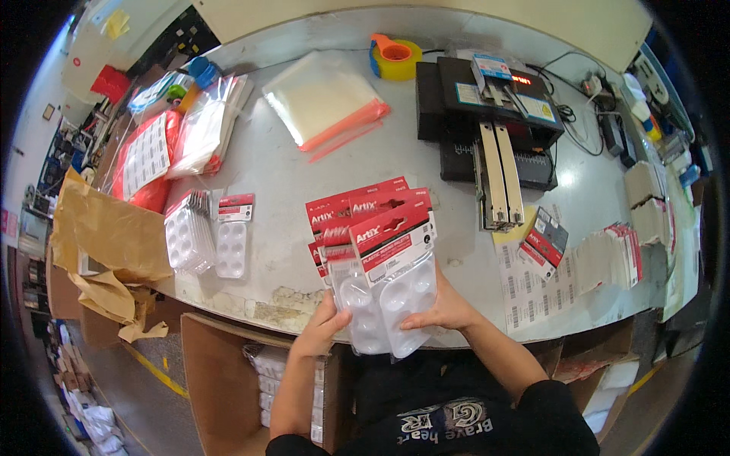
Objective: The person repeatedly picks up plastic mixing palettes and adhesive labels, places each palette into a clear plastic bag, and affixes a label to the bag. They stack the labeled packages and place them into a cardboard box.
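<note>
A black short-sleeved T-shirt (456, 372) came nearest. Just beyond it, over the near edge of the pale grey surface (266, 182), was a fanned bundle of white plastic palettes in clear sleeves with red-and-white header cards (380, 266). The left hand (323, 325) was curled partly closed round its left side; the right hand (441, 304) gripped its right side, thumb on the foremost palette. The fingers behind were hidden.

The work looked partway: the held packs were already sleeved and carded, but fanned unevenly, with no band showing. Their long axis ran near to far, cards pointing away, the foremost tipped slightly left. Farther left, a row of similar packs (190, 235) and a single carded palette pack (232, 243) remained ungathered. Beyond, flat clear plastic bags with orange-red edges (319, 99) appeared unfilled.
</note>
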